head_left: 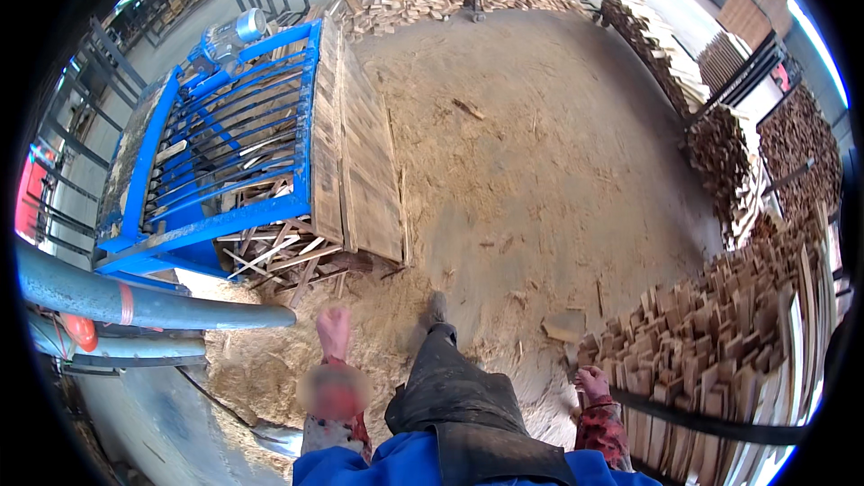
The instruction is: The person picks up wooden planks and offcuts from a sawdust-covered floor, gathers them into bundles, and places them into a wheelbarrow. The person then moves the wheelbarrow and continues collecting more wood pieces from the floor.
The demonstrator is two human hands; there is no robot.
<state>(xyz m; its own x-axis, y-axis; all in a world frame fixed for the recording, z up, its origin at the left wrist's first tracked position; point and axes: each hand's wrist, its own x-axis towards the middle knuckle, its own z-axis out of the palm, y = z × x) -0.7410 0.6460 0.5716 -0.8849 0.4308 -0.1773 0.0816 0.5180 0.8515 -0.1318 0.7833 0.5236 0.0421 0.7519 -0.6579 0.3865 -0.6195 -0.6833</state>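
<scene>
Rough, thin brown wood strips (706, 342) stand packed just beside the bare right hand (592, 382), whose grip I can't tell, partly hidden behind a long black bar (706, 419), while the bare left hand (333, 333) is curled up.

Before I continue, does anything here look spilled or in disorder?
Yes. Loose sawdust-like debris litters the floor, and crossed wood pieces lie jumbled by the blue frame, unlike the upright, tightly packed strips beside the right hand.

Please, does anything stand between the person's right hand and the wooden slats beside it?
Above the dark bar, which crosses the near side of the wooden slats, nothing visible stands between them and the right hand.
</scene>
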